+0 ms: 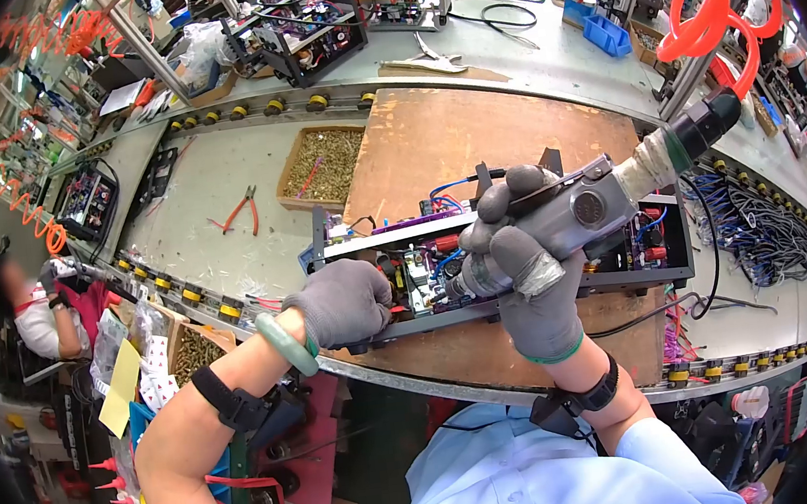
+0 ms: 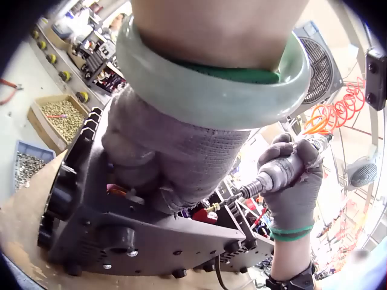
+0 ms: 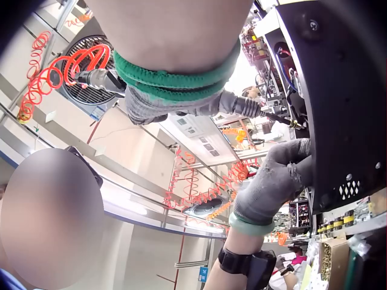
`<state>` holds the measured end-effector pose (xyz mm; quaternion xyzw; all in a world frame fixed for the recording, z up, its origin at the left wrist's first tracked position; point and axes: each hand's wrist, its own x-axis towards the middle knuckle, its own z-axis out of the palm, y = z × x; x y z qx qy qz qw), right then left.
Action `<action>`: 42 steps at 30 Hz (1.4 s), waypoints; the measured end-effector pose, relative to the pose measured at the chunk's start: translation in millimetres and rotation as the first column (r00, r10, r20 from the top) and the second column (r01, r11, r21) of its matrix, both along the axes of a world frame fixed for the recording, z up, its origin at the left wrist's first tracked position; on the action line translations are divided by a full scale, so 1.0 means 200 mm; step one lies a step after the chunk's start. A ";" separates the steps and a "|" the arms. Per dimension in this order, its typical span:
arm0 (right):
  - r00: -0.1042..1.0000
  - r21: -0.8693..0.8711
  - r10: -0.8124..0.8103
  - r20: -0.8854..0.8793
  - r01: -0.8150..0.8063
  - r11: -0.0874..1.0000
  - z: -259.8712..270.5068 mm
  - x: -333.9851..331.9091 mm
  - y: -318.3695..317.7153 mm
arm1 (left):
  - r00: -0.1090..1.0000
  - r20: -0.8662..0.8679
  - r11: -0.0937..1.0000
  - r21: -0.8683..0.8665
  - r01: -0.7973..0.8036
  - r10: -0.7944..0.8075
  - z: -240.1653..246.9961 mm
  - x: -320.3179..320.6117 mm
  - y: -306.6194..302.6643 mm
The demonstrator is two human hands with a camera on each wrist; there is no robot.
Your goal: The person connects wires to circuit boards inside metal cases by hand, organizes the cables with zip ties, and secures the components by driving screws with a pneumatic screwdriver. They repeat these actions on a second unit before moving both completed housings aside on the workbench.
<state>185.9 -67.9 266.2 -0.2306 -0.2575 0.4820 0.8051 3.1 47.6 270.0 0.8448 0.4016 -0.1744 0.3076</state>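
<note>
My gloved right hand grips a pneumatic screwdriver, tilted with its nose down to the left over an open black metal chassis. Circuit boards, red parts and blue wires show inside. In the left wrist view the driver's bit points at a small brass-coloured part beside the chassis wall. My gloved left hand reaches over the chassis's left end, its fingers bent down inside. The fingertips are hidden, and I cannot tell what they hold.
The chassis lies on a wooden board. Left of it are a box of screws and red-handled pliers. Black cables pile up at right. An orange coiled air hose hangs above. Another person sits far left.
</note>
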 end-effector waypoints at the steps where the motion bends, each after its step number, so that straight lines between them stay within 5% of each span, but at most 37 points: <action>1: 0.999 0.006 -0.027 0.030 0.027 1.000 -0.01 -0.01 0.01 | 1.000 -0.002 1.000 -0.003 0.001 -0.001 -0.01 0.00 0.00; 7: 1.000 -0.003 0.008 -0.009 -0.008 1.000 -0.06 -0.01 0.03 | 0.989 0.108 0.995 0.019 -0.099 0.096 -0.03 0.01 -0.03; 9: 0.999 0.004 0.032 -0.031 -0.032 0.999 -0.09 -0.03 0.04 | 0.964 0.019 0.959 -0.109 -0.261 0.265 -0.01 0.04 -0.06; 12: 0.991 -0.040 -0.083 0.102 0.087 0.995 -0.15 -0.06 0.08 | 0.980 0.055 0.981 0.032 -0.191 0.189 -0.02 0.04 -0.08; 17: 0.983 -0.087 -0.049 0.179 0.065 0.994 -0.21 -0.09 0.07 | 0.990 0.036 0.986 0.100 -0.136 0.133 -0.06 0.04 -0.07; 20: 0.923 0.024 -0.029 0.385 0.022 0.999 -0.24 -0.10 0.07 | 0.994 -0.005 0.985 0.133 -0.106 0.107 -0.04 0.05 -0.07; 21: 0.988 0.064 0.109 0.112 -0.117 0.991 -0.23 -0.14 0.08 | 0.995 -0.056 0.987 0.141 -0.080 0.088 -0.03 0.06 -0.07; 23: 0.911 0.105 0.033 0.411 -0.084 0.991 -0.20 -0.16 0.10 | 0.999 -0.036 0.982 0.189 -0.020 0.028 -0.08 0.04 -0.05; 25: 0.724 0.188 -0.039 0.689 -0.126 0.974 -0.19 -0.12 0.19 | 0.999 -0.019 0.971 0.236 0.041 -0.037 -0.20 -0.02 -0.01; 27: 0.789 0.166 0.008 0.615 -0.139 0.976 -0.19 -0.20 0.22 | 0.894 0.440 0.982 0.189 0.001 -0.086 -0.33 -0.12 0.03; 29: 0.594 0.102 0.012 0.804 -0.158 0.982 -0.06 -0.18 0.21 | 0.927 0.371 0.994 0.112 0.003 -0.045 -0.28 -0.12 0.02; 31: 0.569 0.026 0.070 0.819 -0.159 0.987 -0.10 -0.20 0.23 | 0.825 0.549 0.976 0.215 0.015 -0.134 -0.30 -0.13 0.00; 33: 0.641 0.069 0.121 0.758 -0.263 0.962 -0.16 -0.16 0.25 | 0.863 0.480 0.969 0.241 0.046 -0.160 -0.26 -0.11 -0.02; 35: 0.717 0.021 0.240 0.654 -0.334 0.942 -0.14 -0.16 0.22 | 0.972 0.136 0.887 0.449 0.111 -0.191 -0.17 -0.07 -0.08; 36: 0.726 0.022 0.223 0.651 -0.312 0.950 -0.12 -0.16 0.19 | 0.885 0.357 0.869 0.484 0.099 -0.300 -0.29 -0.10 -0.02; 37: 0.732 0.026 0.203 0.650 -0.289 0.957 -0.08 -0.16 0.18 | 0.882 0.349 0.859 0.499 0.111 -0.317 -0.26 -0.12 -0.01; 38: 0.815 0.095 0.227 0.533 -0.325 0.941 -0.03 -0.14 0.15 | 0.629 0.735 0.956 -0.092 -0.279 0.254 -0.24 -0.15 -0.01; 39: 0.875 0.163 0.264 0.405 -0.353 0.921 0.02 -0.12 0.11 | 0.139 0.597 0.605 -0.723 -0.333 0.790 -0.23 -0.19 -0.01; 40: 0.748 0.201 -0.031 0.663 -0.138 0.970 0.09 -0.09 0.12 | -0.089 0.521 0.485 -0.835 -0.261 0.849 -0.17 -0.24 -0.05; 41: 0.887 0.186 0.076 0.456 -0.178 0.966 0.16 -0.08 0.04 | -0.300 0.393 0.363 -0.919 -0.153 0.869 -0.11 -0.30 -0.11; 42: 0.909 0.245 0.118 0.400 -0.230 0.942 0.18 -0.03 -0.02 | -0.307 0.417 0.434 -0.901 -0.015 0.855 -0.18 -0.39 -0.12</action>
